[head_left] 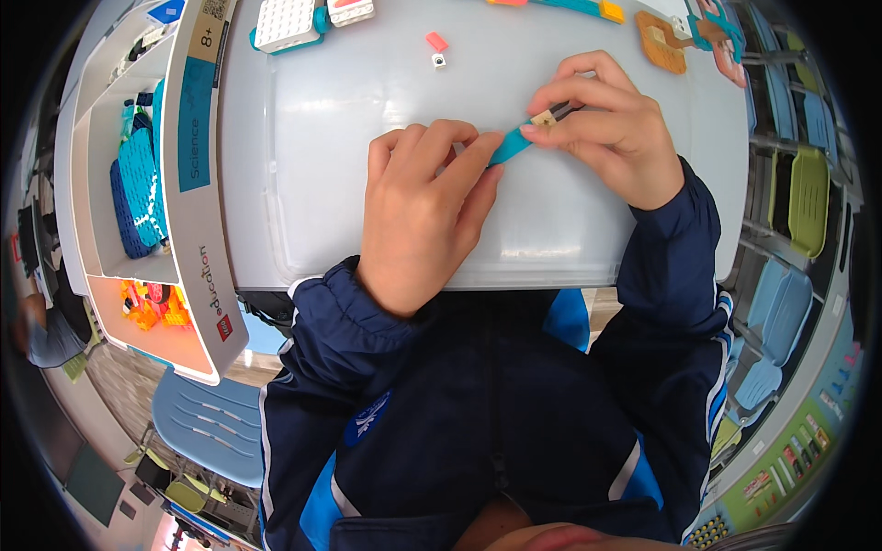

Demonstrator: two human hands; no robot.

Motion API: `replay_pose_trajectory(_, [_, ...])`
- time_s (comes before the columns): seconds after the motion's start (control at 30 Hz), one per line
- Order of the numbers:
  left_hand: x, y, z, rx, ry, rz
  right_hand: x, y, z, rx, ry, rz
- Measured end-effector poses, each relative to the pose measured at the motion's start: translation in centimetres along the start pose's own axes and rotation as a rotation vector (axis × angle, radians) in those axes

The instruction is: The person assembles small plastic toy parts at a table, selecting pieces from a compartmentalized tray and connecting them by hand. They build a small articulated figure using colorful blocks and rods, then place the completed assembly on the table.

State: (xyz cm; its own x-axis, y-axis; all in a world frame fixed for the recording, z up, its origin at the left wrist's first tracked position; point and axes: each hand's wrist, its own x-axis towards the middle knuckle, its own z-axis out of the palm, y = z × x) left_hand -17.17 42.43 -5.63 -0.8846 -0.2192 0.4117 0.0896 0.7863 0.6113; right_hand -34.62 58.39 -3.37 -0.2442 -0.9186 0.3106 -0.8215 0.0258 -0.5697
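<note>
I see a slim teal plastic piece (512,147), right of the white compartmented tray (190,216), slanting from the left hand (418,207) pinching its tray-side end to the right hand (611,129) gripping a tan plastic block (544,118).

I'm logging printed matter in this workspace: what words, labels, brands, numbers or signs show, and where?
I won't copy wording or brands, only say where print stands.
White box, teal panel: one large, legible word; fainter print blurred.
White box, tan panel: a number with a sign, legible; square code above it.
White box, lower side: brand lettering beside a red square logo.
Jacket, blue badge: any lettering too small.
Green wall display: any print too small.
</note>
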Motion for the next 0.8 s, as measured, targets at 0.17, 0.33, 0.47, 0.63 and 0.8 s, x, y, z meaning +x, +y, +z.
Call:
replay_pose_trajectory(0.17, [0.0,0.1,0.0,-0.028,0.005,-0.004,-0.2,0.4,0.2,0.019,0.007,-0.055])
replay_pose_trajectory(0.33, [0.0,0.0,0.0,0.007,-0.004,0.007,-0.5,0.2,0.4,-0.031,0.019,-0.073])
replay_pose_trajectory(0.47, [0.0,0.1,-0.1,-0.011,0.011,0.004,-0.2,-0.5,-0.4,0.028,0.004,-0.03])
replay_pose_trajectory(0.63, [-0.2,0.3,-0.4,-0.046,0.033,0.014,3.3,-1.5,-1.8,0.083,-0.014,-0.02])
replay_pose_trajectory(0.8, [-0.4,0.1,-0.7,-0.079,0.008,0.026,8.2,-0.4,0.4,-0.209,0.067,-0.198])
